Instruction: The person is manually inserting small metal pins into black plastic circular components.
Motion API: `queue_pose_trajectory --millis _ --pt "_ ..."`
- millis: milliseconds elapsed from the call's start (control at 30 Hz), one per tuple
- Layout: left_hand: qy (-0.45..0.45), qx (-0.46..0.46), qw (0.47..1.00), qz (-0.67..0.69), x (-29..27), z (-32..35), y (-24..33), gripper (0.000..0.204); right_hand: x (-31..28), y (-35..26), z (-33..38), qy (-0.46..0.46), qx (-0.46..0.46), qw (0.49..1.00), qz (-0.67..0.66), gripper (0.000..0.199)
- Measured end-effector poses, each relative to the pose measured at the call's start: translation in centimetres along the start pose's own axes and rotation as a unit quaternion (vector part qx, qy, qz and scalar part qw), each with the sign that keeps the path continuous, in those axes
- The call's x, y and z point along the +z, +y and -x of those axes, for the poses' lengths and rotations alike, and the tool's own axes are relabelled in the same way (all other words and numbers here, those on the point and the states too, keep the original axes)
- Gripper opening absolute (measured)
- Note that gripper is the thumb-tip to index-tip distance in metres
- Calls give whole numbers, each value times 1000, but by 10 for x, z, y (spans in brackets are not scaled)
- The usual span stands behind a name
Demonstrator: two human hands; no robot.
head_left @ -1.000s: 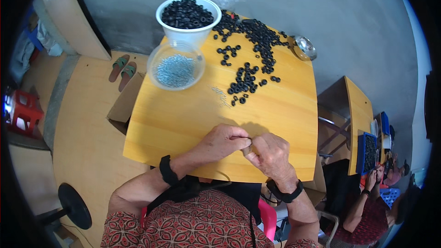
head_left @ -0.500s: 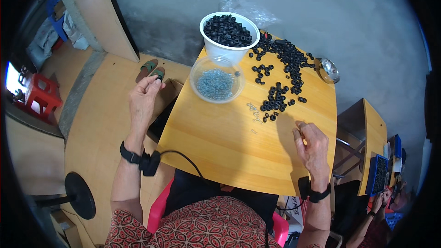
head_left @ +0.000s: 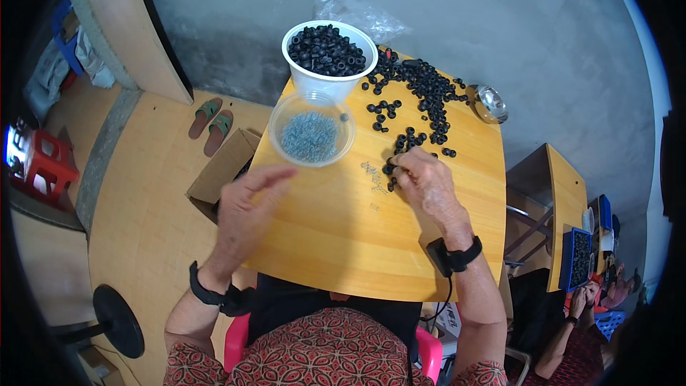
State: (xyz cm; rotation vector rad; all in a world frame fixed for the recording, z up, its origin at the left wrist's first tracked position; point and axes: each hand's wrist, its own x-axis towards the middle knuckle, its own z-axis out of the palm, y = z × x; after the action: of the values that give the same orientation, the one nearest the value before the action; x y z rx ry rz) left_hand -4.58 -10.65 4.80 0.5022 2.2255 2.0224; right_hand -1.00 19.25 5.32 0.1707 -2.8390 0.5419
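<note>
My left hand (head_left: 250, 214) hangs over the table's left edge, blurred by motion. Its fingers are stretched out, and nothing shows in them. On the table, my right hand (head_left: 432, 189) reaches into the near end of the loose black parts, thumb and fingers pinched at a small black round part (head_left: 389, 169). Small metal pins (head_left: 373, 177) lie just left of those fingertips. A clear plastic tub (head_left: 348, 144) with many pale bluish small pieces (head_left: 309, 136) stands farther left. Behind it is a white bucket (head_left: 325, 86) filled with black hollow parts (head_left: 327, 50).
Scattered black parts (head_left: 429, 89) spread across the far right of the wooden table (head_left: 321, 243), near a shiny metal bowl (head_left: 490, 104). A cardboard box (head_left: 225, 164) and green sandals (head_left: 214, 125) are on the floor at left. Another person's hands (head_left: 584, 297) work at right beside a blue tray (head_left: 576, 261).
My left hand has come down and toward the table, its pinch on a small dark thing opened. My right hand has moved forward and left onto the black parts. The whole view has shifted slightly.
</note>
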Motion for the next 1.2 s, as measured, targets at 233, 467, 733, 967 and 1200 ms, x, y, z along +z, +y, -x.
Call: queue_pose_trajectory --millis 233,467,733,967,1200 --pt "-118 -65 991 25 42 10 -10 17 18 -4 -6 -25 -37 995 93 17" --pt "-129 -94 978 134 73 3 -21 22 2 -21 5 -6 49 997 -58 14" --pt "-205 -192 916 287 96 12 -25 24 -13 -65 54 -1 -8 977 -211 16" --pt "-190 -280 865 370 98 18 -23 23 -1 -61 77 53 95 956 -272 17" --pt "-166 -314 869 344 103 29 -26 22 17 -60 90 141 -100 985 -15 32"
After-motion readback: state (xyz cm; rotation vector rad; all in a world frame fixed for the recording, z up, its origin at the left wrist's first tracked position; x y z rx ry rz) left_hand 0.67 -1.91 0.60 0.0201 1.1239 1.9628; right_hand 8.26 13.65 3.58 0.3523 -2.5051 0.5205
